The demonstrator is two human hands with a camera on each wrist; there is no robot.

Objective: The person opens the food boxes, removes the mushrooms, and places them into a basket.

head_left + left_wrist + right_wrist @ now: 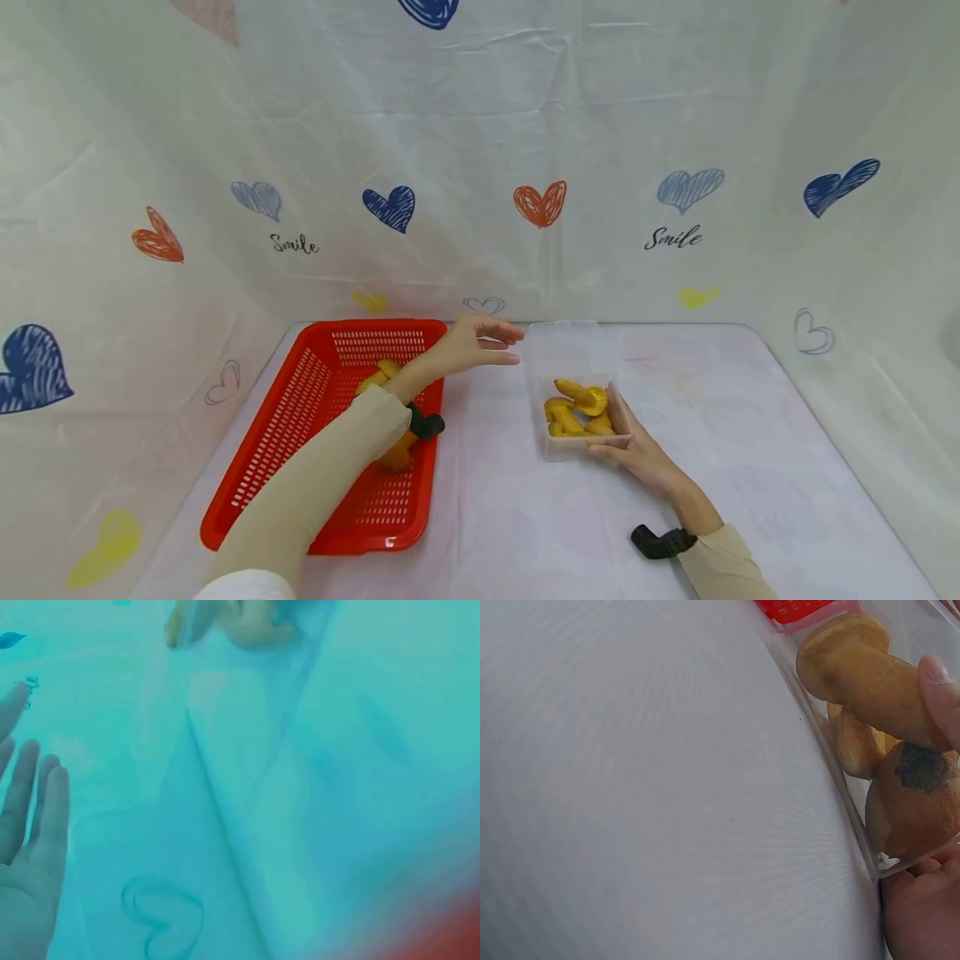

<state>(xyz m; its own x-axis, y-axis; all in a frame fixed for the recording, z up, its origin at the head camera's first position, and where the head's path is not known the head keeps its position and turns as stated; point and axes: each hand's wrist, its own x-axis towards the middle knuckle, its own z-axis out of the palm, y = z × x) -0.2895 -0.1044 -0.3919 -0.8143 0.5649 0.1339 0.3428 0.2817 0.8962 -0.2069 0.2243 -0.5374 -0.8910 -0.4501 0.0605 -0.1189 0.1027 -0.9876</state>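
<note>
Along the table's [510, 517] left edge lies the basket [283, 423], mushrooms [395, 455] inside. Right of it, the right hand [637, 454] grips the near right corner of the box [564, 450], which also holds mushrooms. Farther, the left hand [477, 343], fingers extended and holding nothing, hovers beside the basket's far right corner. The lid [562, 350] reaches the table's far edge.

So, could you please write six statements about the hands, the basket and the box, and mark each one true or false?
1. The right hand holds the clear box. True.
2. Yellow pieces lie in the clear box. True.
3. The left hand grips a yellow piece. False: its fingers are extended and hold nothing.
4. The clear box is open. True.
5. The red basket stands right of the clear box. False: it stands left of it.
6. The red basket is empty. False: yellow pieces lie there too.
</note>
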